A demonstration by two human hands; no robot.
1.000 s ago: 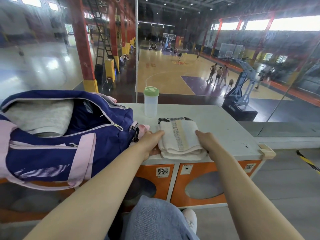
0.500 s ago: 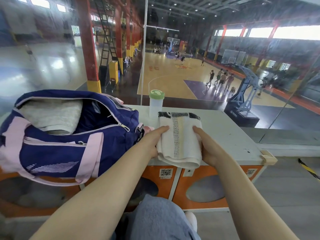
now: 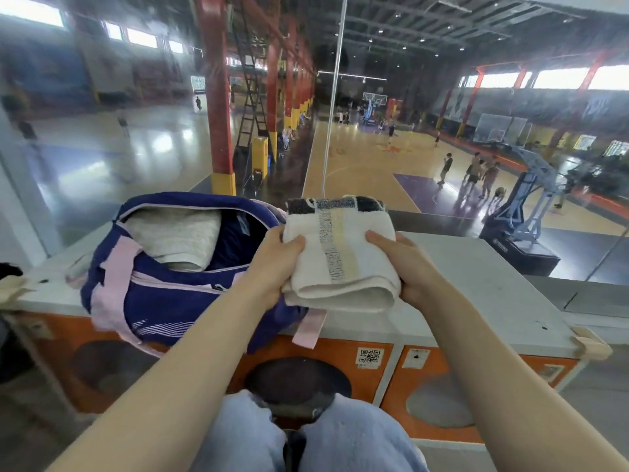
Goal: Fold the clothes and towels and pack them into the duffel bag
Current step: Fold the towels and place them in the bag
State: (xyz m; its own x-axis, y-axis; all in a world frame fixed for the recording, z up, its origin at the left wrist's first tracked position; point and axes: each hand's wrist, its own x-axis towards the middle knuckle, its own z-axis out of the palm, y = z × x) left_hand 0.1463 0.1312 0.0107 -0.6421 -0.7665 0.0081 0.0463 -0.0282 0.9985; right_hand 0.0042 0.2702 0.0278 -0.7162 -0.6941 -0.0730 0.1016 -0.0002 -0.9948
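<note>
The folded towel (image 3: 340,257) is held up between both hands, clear of the counter (image 3: 476,284) and just right of the open duffel bag (image 3: 177,294). The left hand (image 3: 275,264) clamps the towel's left edge, thumb on top and fingers underneath; the right hand (image 3: 405,264) grips the right edge the same way. The hands are apart, with the towel spanning the gap between them. The towel is cream, folded into a thick pad with the rounded fold facing the person, a grey and pale yellow stripe running down its middle and a dark band across its far end. The bag is navy with pink straps, unzipped, with a pale folded cloth (image 3: 177,236) already lying in its left half
</note>
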